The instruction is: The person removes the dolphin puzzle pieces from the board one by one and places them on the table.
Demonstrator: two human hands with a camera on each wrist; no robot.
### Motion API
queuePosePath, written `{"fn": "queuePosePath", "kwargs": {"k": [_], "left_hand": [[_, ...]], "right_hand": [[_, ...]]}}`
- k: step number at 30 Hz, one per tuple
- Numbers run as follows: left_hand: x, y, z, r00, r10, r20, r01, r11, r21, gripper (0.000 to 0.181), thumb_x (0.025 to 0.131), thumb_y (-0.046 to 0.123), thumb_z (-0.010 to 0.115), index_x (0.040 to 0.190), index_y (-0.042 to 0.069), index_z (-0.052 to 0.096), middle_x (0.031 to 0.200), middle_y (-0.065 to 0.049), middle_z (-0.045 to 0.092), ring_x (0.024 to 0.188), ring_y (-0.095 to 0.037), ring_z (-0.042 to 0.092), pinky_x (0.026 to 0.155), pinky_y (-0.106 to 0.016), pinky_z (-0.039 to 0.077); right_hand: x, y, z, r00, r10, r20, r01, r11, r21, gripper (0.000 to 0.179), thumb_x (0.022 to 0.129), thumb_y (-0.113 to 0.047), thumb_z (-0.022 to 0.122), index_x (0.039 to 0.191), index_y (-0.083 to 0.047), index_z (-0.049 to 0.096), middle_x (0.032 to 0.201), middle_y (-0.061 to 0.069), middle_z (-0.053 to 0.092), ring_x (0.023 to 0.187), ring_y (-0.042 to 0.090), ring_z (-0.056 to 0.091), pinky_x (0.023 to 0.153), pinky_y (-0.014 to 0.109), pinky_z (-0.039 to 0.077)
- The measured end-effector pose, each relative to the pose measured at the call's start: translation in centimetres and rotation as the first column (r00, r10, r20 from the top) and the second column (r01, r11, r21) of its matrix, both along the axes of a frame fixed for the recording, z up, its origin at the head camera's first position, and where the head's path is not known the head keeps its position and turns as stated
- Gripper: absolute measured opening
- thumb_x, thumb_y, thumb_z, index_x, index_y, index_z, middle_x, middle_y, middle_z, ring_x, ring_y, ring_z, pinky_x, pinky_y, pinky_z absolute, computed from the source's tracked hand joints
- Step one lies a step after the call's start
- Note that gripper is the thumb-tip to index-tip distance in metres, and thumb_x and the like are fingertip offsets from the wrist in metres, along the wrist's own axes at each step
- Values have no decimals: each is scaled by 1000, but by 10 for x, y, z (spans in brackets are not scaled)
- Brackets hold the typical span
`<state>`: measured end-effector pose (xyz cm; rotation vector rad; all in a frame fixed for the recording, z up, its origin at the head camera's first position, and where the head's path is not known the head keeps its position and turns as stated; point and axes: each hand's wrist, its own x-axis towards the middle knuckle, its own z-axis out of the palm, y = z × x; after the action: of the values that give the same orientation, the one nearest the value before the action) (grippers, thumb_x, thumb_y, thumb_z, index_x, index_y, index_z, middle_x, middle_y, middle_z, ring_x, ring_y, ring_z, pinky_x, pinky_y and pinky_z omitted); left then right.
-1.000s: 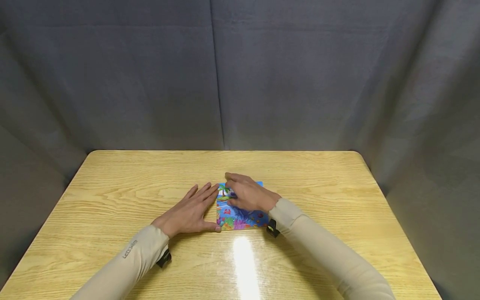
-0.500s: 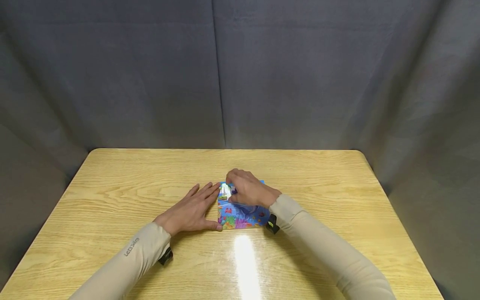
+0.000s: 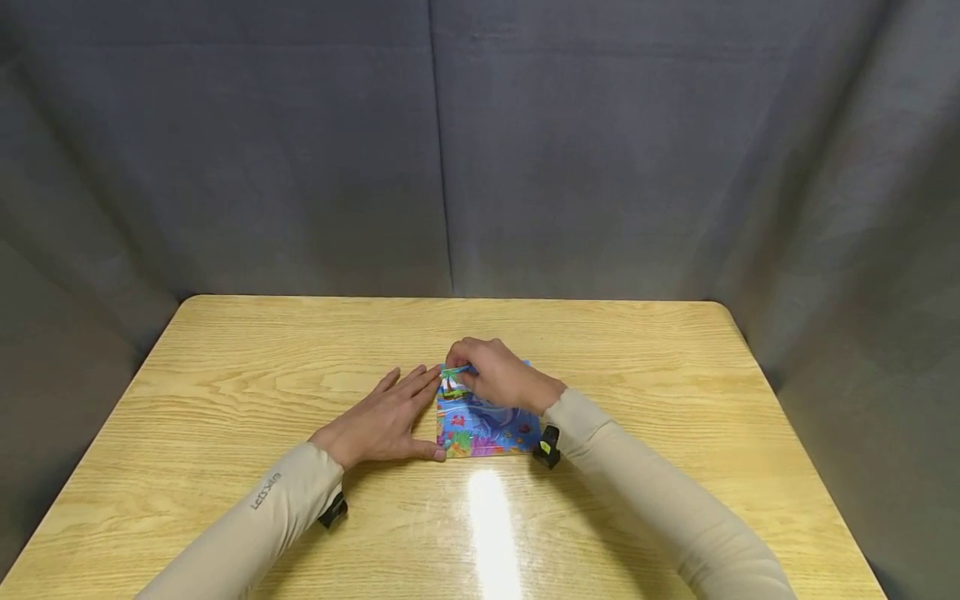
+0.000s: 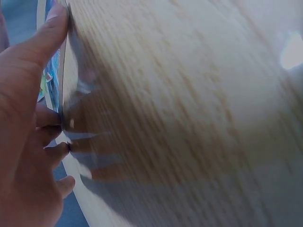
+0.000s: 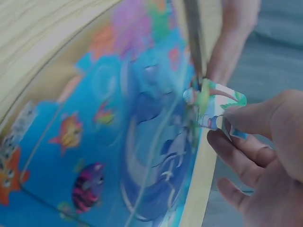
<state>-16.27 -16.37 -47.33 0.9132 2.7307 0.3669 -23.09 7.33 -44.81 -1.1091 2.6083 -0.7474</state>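
A colourful sea-picture jigsaw puzzle [image 3: 491, 421] lies on the table, with a dolphin, small fish and coral printed on it. My right hand [image 3: 498, 375] is over its top left part and pinches a palm-tree puzzle piece [image 5: 220, 101] between thumb and fingers. That piece stands tilted up from the board in the right wrist view. On the left, my left hand [image 3: 386, 423] rests with fingers spread; its thumb touches the puzzle's lower left corner and its fingertips reach the upper left corner. The right hand hides the puzzle's upper right part in the head view.
The wood-grain table [image 3: 262, 358] spreads around the puzzle, with a bright light reflection in front. Grey curtains [image 3: 300, 167] hang behind and at both sides of the table. Dark wrist devices sit under both cuffs.
The palm-tree piece lay flat in the corner a second ago; it is now tilted up in my right fingers. The left hand stays in place.
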Motion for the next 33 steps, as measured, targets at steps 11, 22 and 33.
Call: {"fn": "queuePosePath", "kwargs": {"k": [11,22,33], "left_hand": [[-1,4,4,1000,12,15,-12,1000,-16,111,93,71,69,167,-1,29,181,-13,18,167,-37,21,135,-64,14],[0,4,4,1000,4,10,-4,1000,-27,111,93,71,69,167,-1,29,180,-14,17,167,-37,21,135,-63,15],[0,6,8,999,3,38,-2,1000,-30,111,92,70,71,168,0,29,181,-13,17,167,-39,21,134,-64,17]], "right_hand": [[-21,32,12,972,-120,202,151,977,-147,11,109,-9,60,116,-10,69,103,9,73,87,20,65,79,32,55],[-42,80,12,948,-251,197,273,958,-92,11,108,-8,59,113,-7,70,98,9,70,82,19,56,73,33,48],[-54,108,3,934,-302,193,308,951,-3,14,108,-4,57,114,-2,69,103,15,73,83,19,56,72,32,47]]}}
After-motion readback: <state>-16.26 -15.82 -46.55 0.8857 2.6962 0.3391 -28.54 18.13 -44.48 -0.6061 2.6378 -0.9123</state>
